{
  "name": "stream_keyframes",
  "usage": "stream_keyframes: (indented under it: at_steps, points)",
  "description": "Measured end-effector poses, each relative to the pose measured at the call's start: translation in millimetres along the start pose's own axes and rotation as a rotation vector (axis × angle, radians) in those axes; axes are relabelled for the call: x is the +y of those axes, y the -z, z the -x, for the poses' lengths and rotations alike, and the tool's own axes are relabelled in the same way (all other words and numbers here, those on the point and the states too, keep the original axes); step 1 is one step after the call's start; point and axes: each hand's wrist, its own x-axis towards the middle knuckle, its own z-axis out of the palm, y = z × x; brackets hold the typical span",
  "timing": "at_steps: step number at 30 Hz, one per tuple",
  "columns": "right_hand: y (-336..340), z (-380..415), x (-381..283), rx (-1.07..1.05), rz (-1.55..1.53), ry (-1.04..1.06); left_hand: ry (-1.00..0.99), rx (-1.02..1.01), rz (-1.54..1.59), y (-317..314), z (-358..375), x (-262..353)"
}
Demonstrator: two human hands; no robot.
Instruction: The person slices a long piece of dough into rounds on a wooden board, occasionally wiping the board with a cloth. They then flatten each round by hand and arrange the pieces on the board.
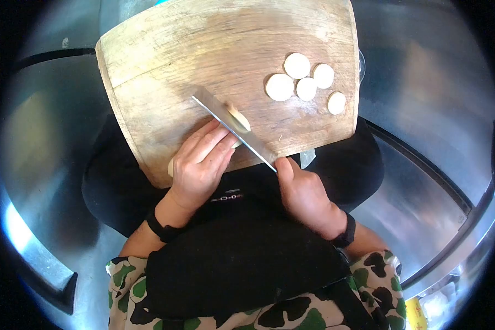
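My right hand [307,199] grips a knife [234,125], whose wide blade slants up and left across the wooden cutting board [176,60]. Beneath my left hand [199,159] lies a long pale vegetable [171,167], held against the board with bent fingers. Most of it is hidden by that hand; one end shows by the wrist. The blade sits right beside my left fingertips. A pale cut slice [240,119] is at the blade's far side, slightly blurred. Several round white slices [297,66] lie flat at the board's right.
The board rests across my black-clad lap, with a knee [363,165] under its right corner. Metal surfaces surround it. A yellow packet [416,313] and clear plastic [437,302] are at the lower right. Something clear [308,158] pokes out under the board's near edge.
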Motion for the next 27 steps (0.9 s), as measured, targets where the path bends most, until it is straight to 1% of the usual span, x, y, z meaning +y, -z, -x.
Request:
stream_keyframes:
  at_steps: [3,5,6,9,10,13,14,17,21,22,27]
  points:
    - [-7,-14,2,0.026,-0.012,-0.006,0.028,0.013,0.003,0,0,-1]
    - [-9,-16,1,0.075,-0.043,-0.004,-0.017,0.001,0.013,0,1,2]
    - [-7,-17,-1,0.062,-0.078,-0.029,-0.041,0.001,0.014,0,1,4]
    - [-4,-15,8,0.067,-0.151,-0.097,-0.025,0.025,0.024,-1,6,4]
    - [-2,-12,10,0.085,-0.219,-0.157,-0.029,0.035,-0.006,0,7,3]
    - [6,5,7,0.182,-0.301,-0.153,-0.036,0.019,0.009,2,12,6]
    - [10,11,2,0.216,-0.272,-0.118,-0.035,0.015,-0.001,2,13,8]
    - [20,29,-10,0.199,-0.206,-0.07,-0.056,0.019,-0.037,2,10,10]
    - [15,40,-7,0.149,-0.141,-0.012,-0.065,0.024,-0.072,1,9,11]
    - [15,42,-7,0.164,-0.118,0.02,-0.062,0.02,-0.071,2,9,11]
    - [16,45,-9,0.126,-0.054,0.019,-0.033,-0.015,-0.079,1,13,9]
